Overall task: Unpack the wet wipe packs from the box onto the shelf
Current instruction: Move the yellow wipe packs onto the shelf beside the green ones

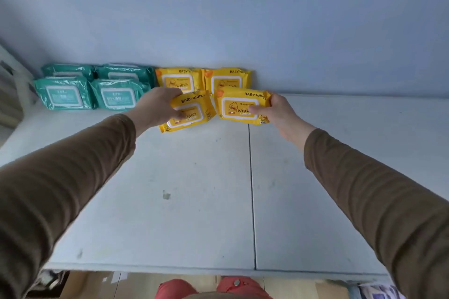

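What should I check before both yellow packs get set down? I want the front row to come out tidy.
1. Left hand grips its yellow pack: ok.
2. Right hand grips its yellow pack: ok.
3. Bare shelf in front of the back yellow packs: ok.
4. Left-hand pack square to the row: not ok, it is tilted.
5. Front teal packs leave a gap beside the left-hand pack: cannot tell, the hand hides it.
6. Packs already resting on the shelf: cannot tell.
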`<state>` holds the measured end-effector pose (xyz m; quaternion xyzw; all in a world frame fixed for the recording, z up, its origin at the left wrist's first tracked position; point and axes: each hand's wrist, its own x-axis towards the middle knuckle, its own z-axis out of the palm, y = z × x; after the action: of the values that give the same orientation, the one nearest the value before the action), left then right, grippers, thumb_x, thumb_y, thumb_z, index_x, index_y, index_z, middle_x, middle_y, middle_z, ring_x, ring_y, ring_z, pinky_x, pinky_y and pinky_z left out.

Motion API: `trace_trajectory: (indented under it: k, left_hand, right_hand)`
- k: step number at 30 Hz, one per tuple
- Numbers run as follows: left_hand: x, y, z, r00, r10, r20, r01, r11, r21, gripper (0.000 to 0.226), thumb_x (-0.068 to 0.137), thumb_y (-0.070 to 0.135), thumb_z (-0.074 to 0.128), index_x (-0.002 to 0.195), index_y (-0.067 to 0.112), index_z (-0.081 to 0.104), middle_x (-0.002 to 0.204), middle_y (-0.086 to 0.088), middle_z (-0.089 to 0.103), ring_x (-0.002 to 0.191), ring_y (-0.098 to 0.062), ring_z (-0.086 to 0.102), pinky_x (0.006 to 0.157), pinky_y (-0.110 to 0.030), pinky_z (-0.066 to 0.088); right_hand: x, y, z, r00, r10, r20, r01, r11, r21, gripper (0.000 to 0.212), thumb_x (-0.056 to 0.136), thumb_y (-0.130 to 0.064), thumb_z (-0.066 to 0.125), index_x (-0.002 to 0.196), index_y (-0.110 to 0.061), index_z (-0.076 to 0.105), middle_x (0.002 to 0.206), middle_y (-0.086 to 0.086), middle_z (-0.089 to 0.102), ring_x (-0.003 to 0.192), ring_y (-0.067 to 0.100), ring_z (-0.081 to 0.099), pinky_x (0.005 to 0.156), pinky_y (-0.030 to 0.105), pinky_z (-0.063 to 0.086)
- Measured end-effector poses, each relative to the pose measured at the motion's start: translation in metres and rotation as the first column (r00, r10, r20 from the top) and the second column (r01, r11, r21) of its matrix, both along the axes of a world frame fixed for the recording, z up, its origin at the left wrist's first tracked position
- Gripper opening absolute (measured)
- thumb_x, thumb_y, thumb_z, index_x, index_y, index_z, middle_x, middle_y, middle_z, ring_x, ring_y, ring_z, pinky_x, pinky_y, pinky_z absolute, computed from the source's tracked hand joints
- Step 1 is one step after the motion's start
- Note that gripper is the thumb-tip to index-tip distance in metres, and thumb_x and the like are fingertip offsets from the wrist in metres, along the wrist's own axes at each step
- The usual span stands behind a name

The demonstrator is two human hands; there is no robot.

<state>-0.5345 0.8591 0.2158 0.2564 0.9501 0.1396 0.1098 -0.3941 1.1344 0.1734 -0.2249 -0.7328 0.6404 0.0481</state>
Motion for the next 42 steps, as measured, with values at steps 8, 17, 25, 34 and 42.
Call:
trace_trajectory:
  k: [8, 17, 25, 34, 42]
  left_hand:
    - [-0.077, 0.021, -0.007, 0.996, -0.091, -0.013, 0.089, 0.989, -0.119, 0.074, 0.080, 0.038, 0.079, 0.146, 0.029, 0.046, 0.133, -0.006, 0.060, 0.117, -0.030, 0.056, 0.094, -0.041, 0.050]
    - [-0.112, 0.024, -0.036, 0.911, -0.226, -0.344, 0.179, 0.970, -0.164, 0.054, 0.075, 0.030, 0.082, 0.119, 0.014, 0.055, 0.109, -0.010, 0.059, 0.102, -0.031, 0.049, 0.084, -0.045, 0.046]
    - [-0.115, 0.029, -0.041, 0.917, -0.217, -0.335, 0.177, 0.973, -0.145, 0.056, 0.077, 0.027, 0.081, 0.124, 0.011, 0.055, 0.112, -0.011, 0.059, 0.104, -0.033, 0.051, 0.086, -0.047, 0.047]
    - [-0.049, 0.039, -0.038, 0.903, -0.134, -0.408, 0.159, 0.987, 0.029, 0.056, 0.080, 0.018, 0.076, 0.130, 0.011, 0.052, 0.124, -0.011, 0.054, 0.116, -0.034, 0.045, 0.094, -0.046, 0.045]
    - [0.068, 0.074, -0.060, 0.937, -0.268, -0.224, 0.297, 0.949, 0.104, 0.046, 0.088, 0.028, 0.068, 0.130, 0.015, 0.052, 0.128, -0.004, 0.054, 0.121, -0.028, 0.047, 0.096, -0.042, 0.044]
  right_hand:
    - [-0.072, 0.021, -0.023, 0.998, 0.042, 0.045, -0.042, 0.999, -0.006, 0.039, 0.082, -0.009, 0.079, 0.118, -0.014, 0.064, 0.111, 0.000, 0.073, 0.096, 0.011, 0.070, 0.073, 0.017, 0.055]
    - [-0.094, 0.009, -0.072, 0.977, -0.207, -0.043, 0.211, 0.953, 0.218, 0.045, 0.074, -0.036, 0.086, 0.104, -0.017, 0.059, 0.097, -0.002, 0.071, 0.088, 0.015, 0.069, 0.073, 0.033, 0.057]
    - [-0.100, 0.003, -0.068, 0.976, -0.211, -0.053, 0.215, 0.898, 0.383, 0.044, 0.076, -0.041, 0.083, 0.102, -0.015, 0.056, 0.093, -0.006, 0.068, 0.083, 0.010, 0.065, 0.066, 0.025, 0.050]
    - [-0.063, 0.000, -0.041, 0.955, -0.287, -0.072, 0.277, 0.786, 0.553, 0.060, 0.075, -0.032, 0.080, 0.121, -0.013, 0.046, 0.122, 0.004, 0.050, 0.114, 0.021, 0.043, 0.087, 0.028, 0.036]
    - [0.062, -0.003, -0.024, 0.988, -0.155, 0.021, 0.104, 0.751, 0.652, 0.036, 0.087, -0.027, 0.065, 0.120, -0.018, 0.054, 0.123, 0.000, 0.053, 0.117, 0.021, 0.045, 0.093, 0.035, 0.042]
